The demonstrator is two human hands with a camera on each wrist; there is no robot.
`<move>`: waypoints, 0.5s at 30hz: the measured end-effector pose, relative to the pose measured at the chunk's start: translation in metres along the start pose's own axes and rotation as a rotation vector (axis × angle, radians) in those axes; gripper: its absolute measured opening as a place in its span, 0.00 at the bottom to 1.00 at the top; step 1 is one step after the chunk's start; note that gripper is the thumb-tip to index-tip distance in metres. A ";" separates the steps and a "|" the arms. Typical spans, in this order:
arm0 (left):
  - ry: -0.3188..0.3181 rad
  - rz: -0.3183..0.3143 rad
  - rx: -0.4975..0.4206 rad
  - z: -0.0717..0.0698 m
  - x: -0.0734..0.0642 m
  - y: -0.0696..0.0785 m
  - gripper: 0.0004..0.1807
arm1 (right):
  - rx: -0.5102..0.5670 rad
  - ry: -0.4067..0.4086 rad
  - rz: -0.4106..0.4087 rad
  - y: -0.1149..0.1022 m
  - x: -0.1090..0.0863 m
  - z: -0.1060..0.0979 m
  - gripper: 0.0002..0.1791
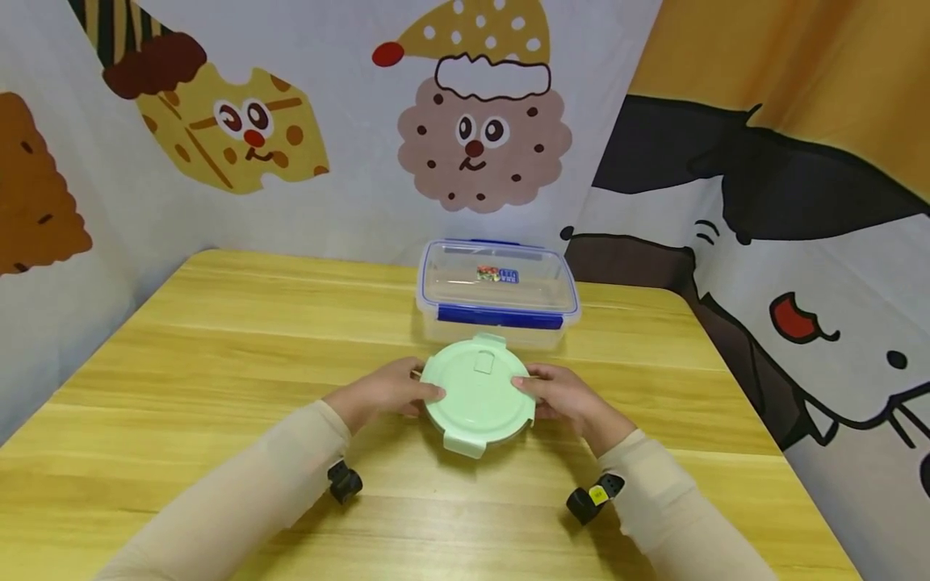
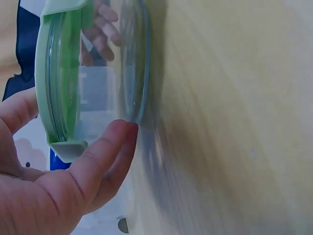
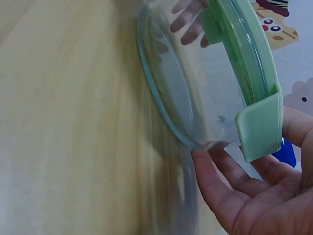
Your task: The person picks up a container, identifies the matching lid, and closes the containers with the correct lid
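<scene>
A round clear glass food container [image 2: 100,93] with a pale green snap lid [image 1: 475,399] is held between both hands, close over the wooden table. From the left side my left hand [image 1: 385,393] grips it, thumb on top of the lid and fingers along the glass wall down to the base. On the opposite side, my right hand [image 1: 570,397] holds it the same way; in the right wrist view its fingertips [image 3: 203,164] are at the bottom edge of the glass. The lid's side tabs [image 3: 259,127] lie flat down against the wall. Through the glass, no contents show.
Right behind the glass container stands a clear rectangular plastic box [image 1: 501,278] with blue clips and a lid on. The wooden table [image 1: 218,339] reaches back to a cloth backdrop [image 1: 349,218] printed with cartoons. Black cameras [image 1: 345,482] are strapped to both wrists.
</scene>
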State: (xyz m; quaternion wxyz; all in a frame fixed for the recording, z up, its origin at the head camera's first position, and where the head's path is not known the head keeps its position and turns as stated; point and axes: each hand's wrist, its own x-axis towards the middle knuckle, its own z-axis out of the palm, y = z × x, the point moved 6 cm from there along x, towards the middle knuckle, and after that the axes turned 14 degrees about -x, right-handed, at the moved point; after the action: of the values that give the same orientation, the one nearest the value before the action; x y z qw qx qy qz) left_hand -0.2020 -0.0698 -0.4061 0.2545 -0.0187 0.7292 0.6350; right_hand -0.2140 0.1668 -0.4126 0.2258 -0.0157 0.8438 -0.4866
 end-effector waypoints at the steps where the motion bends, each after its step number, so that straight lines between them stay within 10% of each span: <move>1: 0.005 0.006 0.010 0.000 -0.001 0.000 0.34 | -0.005 0.001 0.001 -0.001 0.001 -0.001 0.28; 15: 0.043 0.058 0.108 0.015 -0.015 -0.006 0.25 | -0.079 0.044 0.049 -0.007 0.009 -0.008 0.26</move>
State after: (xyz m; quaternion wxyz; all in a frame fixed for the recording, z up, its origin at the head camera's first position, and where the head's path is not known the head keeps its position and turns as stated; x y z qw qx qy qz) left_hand -0.1813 -0.0620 -0.4066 0.2210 0.0025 0.7679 0.6012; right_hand -0.2264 0.1671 -0.4068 0.2183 0.0064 0.8673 -0.4473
